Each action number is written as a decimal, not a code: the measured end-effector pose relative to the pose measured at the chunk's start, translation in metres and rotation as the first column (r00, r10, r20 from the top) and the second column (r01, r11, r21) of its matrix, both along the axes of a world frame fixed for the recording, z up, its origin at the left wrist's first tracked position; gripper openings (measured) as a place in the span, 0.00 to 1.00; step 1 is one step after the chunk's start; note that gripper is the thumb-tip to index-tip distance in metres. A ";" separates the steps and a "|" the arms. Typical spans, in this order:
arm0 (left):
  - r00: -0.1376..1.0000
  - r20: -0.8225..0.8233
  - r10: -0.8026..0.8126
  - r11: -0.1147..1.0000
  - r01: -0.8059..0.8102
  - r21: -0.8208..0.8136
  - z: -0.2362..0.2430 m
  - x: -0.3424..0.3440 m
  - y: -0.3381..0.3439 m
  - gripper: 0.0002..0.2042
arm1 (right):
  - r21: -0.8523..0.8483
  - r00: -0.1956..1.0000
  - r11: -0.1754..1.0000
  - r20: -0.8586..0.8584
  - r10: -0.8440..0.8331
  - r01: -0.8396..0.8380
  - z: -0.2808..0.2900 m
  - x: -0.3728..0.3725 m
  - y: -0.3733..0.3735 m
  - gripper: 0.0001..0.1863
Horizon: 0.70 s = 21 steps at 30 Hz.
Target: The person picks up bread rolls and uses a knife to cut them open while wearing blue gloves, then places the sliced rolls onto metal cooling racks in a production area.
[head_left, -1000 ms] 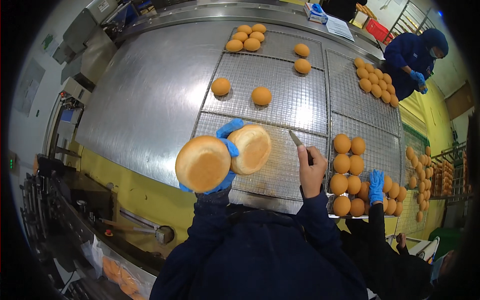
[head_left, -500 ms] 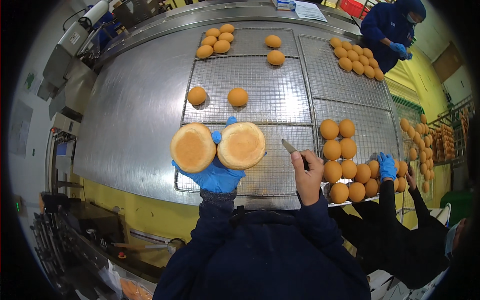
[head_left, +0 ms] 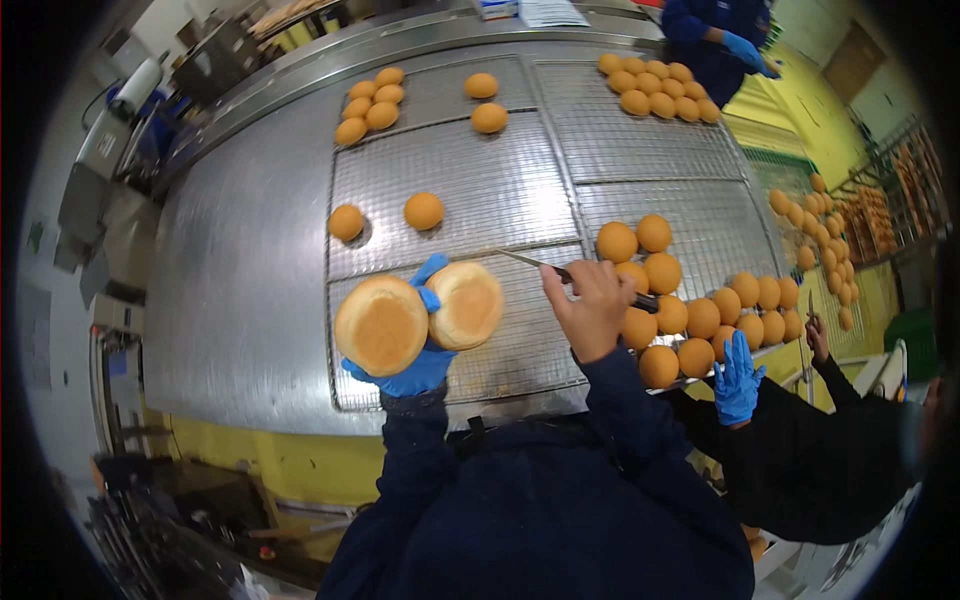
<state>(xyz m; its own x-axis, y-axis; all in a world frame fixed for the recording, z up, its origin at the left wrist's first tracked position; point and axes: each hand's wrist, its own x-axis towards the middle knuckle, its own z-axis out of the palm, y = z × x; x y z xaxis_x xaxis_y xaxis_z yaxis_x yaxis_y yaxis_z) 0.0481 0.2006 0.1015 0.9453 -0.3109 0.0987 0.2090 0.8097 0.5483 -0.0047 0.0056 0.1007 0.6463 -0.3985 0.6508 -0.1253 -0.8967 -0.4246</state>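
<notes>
Two round buns, one on the left (head_left: 380, 325) and one on the right (head_left: 465, 305), show pale rims and browned middles, held side by side in my blue-gloved left hand (head_left: 405, 368). Its fingers curl between and behind them. In my bare right hand (head_left: 592, 305) is a knife (head_left: 528, 260) with a thin blade and dark handle. The blade points leftward, above and right of the right-hand bun, without visible contact. Golden round buns (head_left: 423, 211) sit on wire racks (head_left: 455, 160) around my hands, many grouped along the right (head_left: 703, 318).
A steel table (head_left: 230, 260) carries the racks. A co-worker in blue (head_left: 700, 30) stands at the back right; another in black (head_left: 800, 450) reaches in from the lower right with a gloved hand (head_left: 738, 385). A trolley of buns (head_left: 885, 200) stands at the right, machinery (head_left: 110, 160) at the left.
The view has shifted. My right hand has turned the knife flatter, blade leftward and handle showing. My left hand has reoriented the buns slightly. The black-sleeved co-worker's gloved hand has moved leftward and down.
</notes>
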 end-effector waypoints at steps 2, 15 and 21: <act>0.983 0.172 -0.067 0.977 0.030 0.213 -0.022 0.012 0.007 0.46 | 0.097 0.999 0.995 -0.032 0.037 -0.033 -0.013 -0.005 -0.002 0.13; 0.881 0.360 -0.308 0.768 0.007 0.641 -0.104 0.102 -0.245 0.38 | 0.430 0.912 0.812 -0.293 -0.288 0.395 -0.043 -0.181 -0.044 0.10; 0.853 0.298 -0.429 0.242 -0.210 0.947 -0.149 0.147 -0.349 0.31 | 0.511 0.821 0.643 -0.343 -0.456 0.570 -0.058 -0.247 -0.066 0.11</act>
